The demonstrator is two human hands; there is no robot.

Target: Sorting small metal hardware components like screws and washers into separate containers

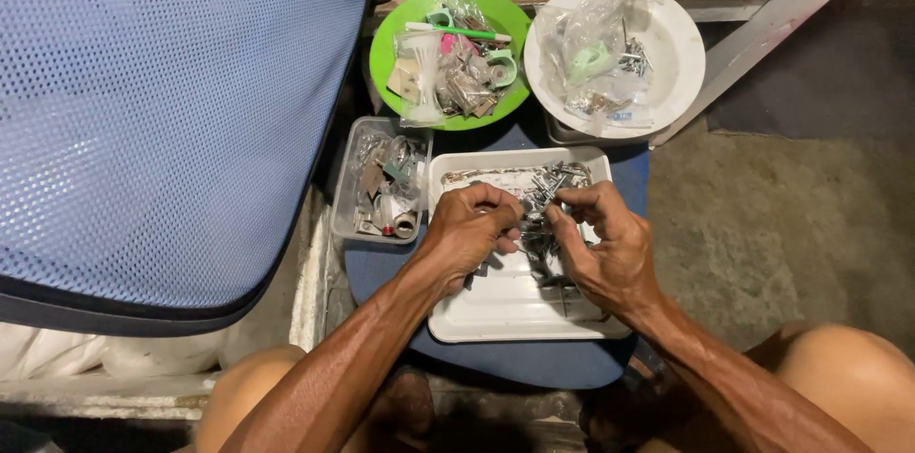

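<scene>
- A heap of small grey metal screws and bolts [545, 210] lies in the far half of a white rectangular plastic tray [496, 305], spilling towards its middle.
- The left hand [467, 229] is curled over the left edge of the heap, fingers bent tight around small pieces (which ones exactly cannot be told).
- The right hand [605, 243] sits at the right of the heap, fingertips pinching into the metal bits, touching them.
- The tray rests on a dark blue seat cushion [515, 362], between the person's bare knees.
- Just left of the tray is a clear rectangular plastic box [381, 184] filled with mixed hardware and small rolls.
- Farther off stands a round green plastic bowl [448, 58] holding tape, cable ties and odd bits.
- To its right, a round white plastic bowl [615, 58] carries clear plastic bags of parts.
- A blue mesh chair back [172, 120] fills the left side of the scene.
</scene>
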